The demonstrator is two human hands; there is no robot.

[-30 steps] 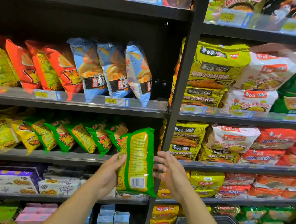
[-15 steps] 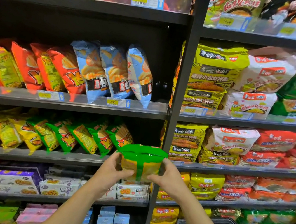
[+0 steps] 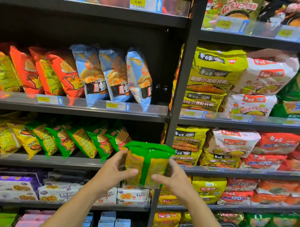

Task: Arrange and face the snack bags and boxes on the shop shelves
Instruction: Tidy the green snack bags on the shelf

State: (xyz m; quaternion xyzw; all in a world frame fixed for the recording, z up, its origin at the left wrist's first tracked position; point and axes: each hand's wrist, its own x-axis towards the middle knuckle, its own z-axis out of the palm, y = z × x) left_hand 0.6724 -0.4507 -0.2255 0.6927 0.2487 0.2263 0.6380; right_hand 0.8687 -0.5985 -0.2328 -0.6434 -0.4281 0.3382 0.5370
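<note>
The person holds a green snack bag upright in the air, just in front of the right end of the shelf that carries a row of green bags, close to the black upright post. The left hand clasps the bag's left side and the right hand its right side. On each, the thumb lies across the near face and the fingers are curled round behind.

The side turned toward the person looks like the back: a raised green seam runs down the middle between yellow-orange panels, under a crimped green top edge. The film is glossy and thin, and the pack is puffed into a pillow shape.

It will probably handle as very light and soft, mostly air, with brittle contents that crush under a hard squeeze. The slick film may slide between dry fingers. The flat side edges or the stiff crimped top seem the safest places to hold, with light pressure and no pinching of the belly.

The shelved packs lean rightward like tiles, each resting on the next. A newcomer would likely need a neighbour to lean on, or it may tip off the front lip.
</note>
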